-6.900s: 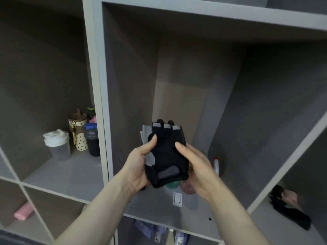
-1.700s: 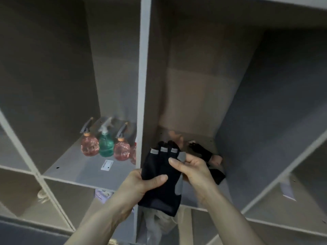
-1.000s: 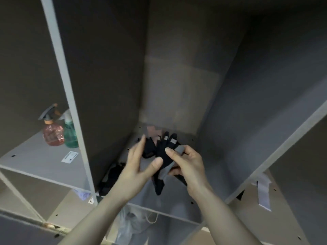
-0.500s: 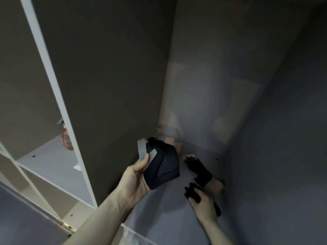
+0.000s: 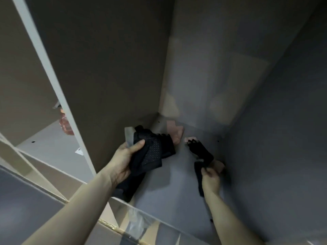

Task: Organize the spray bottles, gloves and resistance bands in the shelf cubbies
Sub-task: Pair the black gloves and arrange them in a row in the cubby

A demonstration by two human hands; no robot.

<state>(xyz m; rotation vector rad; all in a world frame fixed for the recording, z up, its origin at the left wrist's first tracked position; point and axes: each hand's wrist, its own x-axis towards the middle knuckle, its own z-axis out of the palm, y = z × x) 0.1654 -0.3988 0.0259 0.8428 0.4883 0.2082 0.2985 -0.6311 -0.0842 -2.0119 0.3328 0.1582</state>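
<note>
Now we hold a black glove (image 5: 150,152) in our left hand (image 5: 123,160), low over the cubby floor (image 5: 169,188) by its left wall. Our right hand (image 5: 210,179) pinches the cuff of another glove (image 5: 199,151), lying lengthwise toward the back, just ahead of it.

A storage corner: grey shelf cubbies (image 5: 113,71) holding workout gloves (image 5: 199,151).
</note>
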